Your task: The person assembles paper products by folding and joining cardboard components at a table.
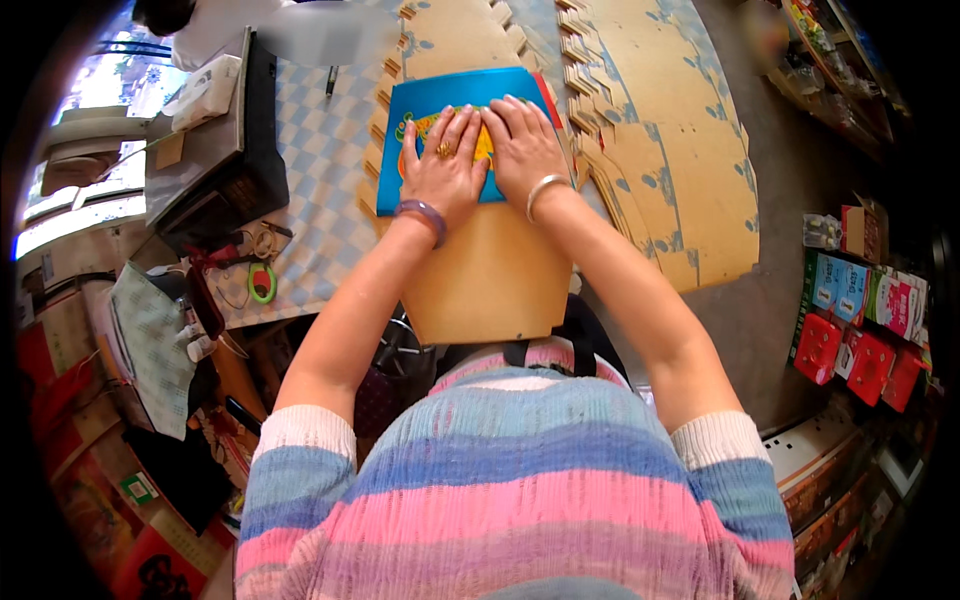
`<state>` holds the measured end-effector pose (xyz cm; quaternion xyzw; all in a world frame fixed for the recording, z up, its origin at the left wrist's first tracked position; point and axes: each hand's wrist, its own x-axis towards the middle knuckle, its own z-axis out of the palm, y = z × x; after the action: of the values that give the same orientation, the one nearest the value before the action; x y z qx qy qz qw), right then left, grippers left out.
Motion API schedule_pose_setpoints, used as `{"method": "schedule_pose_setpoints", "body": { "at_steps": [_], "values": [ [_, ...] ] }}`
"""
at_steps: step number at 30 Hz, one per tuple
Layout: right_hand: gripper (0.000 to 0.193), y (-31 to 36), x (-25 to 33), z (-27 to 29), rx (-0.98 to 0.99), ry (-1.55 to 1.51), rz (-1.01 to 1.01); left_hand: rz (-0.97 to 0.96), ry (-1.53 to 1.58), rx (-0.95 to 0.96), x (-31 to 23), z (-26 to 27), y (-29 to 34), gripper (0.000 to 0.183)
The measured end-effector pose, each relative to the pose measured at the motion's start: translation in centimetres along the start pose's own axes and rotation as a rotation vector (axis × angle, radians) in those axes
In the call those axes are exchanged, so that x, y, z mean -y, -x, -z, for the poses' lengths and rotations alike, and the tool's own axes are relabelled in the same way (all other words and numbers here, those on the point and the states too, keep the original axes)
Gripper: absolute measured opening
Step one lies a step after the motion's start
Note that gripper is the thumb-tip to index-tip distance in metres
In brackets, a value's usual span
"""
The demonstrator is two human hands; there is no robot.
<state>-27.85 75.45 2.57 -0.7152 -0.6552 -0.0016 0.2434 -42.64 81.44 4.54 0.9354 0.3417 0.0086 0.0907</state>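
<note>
Side by side, my left hand [440, 168] and my right hand [527, 158] lie flat on a bright blue sheet-like piece [465, 88] with a yellow and orange printed picture. Both hands are open, with fingers stretched out and pointing away from me. Between them the thumbs nearly meet, and the palms cover part of the print. A strip of red shows at the blue piece's right edge; whether it is a folded sheet or a bag, I cannot tell. Beneath it is a tan cardboard-like piece [487, 285] that narrows toward my body.
Overlapping tan cut-out pieces [690, 165] spread right and beyond. A black box-shaped appliance [225, 150] stands left on the checked tablecloth [320, 170], near a green ring [262, 284] and a pen [331, 80]. Colourful packages [860, 330] are at the right. Another person [225, 30] is far left.
</note>
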Motion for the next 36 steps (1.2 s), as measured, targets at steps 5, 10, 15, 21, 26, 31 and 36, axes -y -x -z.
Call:
{"method": "schedule_pose_setpoints", "body": {
  "at_steps": [5,10,15,21,26,31,36],
  "values": [
    [0.044,0.1,0.7,-0.1,-0.027,0.000,0.031,-0.072,-0.007,-0.170,1.0,-0.8,0.9,0.058],
    [0.045,0.2,1.2,0.8,0.041,0.067,0.014,-0.169,-0.005,-0.070,5.0,2.2,2.4,0.056],
    [0.047,-0.5,2.3,-0.6,0.065,0.185,-0.015,-0.152,-0.052,-0.116,4.9,1.9,2.6,0.056],
    [0.057,-1.7,6.0,-3.1,0.106,0.148,-0.056,-0.158,-0.098,-0.155,4.4,1.5,2.5,0.058],
    [0.054,-0.3,3.6,-1.0,0.095,0.126,0.063,-0.154,-0.080,-0.156,5.0,1.1,2.8,0.059],
    [0.044,1.1,-0.3,2.7,0.057,0.083,0.147,-0.149,-0.058,-0.134,4.8,1.4,2.6,0.059],
    [0.043,1.3,0.0,2.6,0.042,0.077,0.110,-0.135,-0.086,-0.107,4.3,1.2,2.5,0.061]
  ]
}}
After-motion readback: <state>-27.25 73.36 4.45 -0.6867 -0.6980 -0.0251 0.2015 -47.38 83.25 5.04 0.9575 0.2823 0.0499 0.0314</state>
